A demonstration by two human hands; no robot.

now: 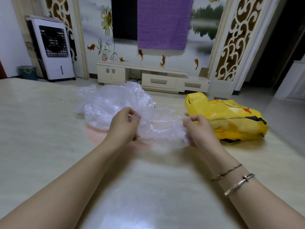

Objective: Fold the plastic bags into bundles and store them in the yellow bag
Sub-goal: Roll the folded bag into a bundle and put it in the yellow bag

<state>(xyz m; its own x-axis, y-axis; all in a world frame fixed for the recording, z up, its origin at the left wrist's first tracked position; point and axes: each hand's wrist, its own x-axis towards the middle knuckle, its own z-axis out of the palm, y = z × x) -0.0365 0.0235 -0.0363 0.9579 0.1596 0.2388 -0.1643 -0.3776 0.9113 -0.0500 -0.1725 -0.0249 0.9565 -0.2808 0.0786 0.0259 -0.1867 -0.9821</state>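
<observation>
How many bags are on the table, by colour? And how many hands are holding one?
Clear crinkly plastic bags: at least 2, one held and a heap behind it that may hide more
Pink plastic bag lying flat under them: 1
Yellow printed plastic bag: 1
Hands pinching the held bag: 2, left and right
Total: at least 4 bags, 2 hands

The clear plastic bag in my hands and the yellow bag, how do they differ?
The clear plastic bag is see-through and unprinted; the yellow bag is opaque with red and black print. The clear one is held stretched between the left hand and right hand; the yellow one lies untouched on the table. Both are crinkled plastic.
</observation>
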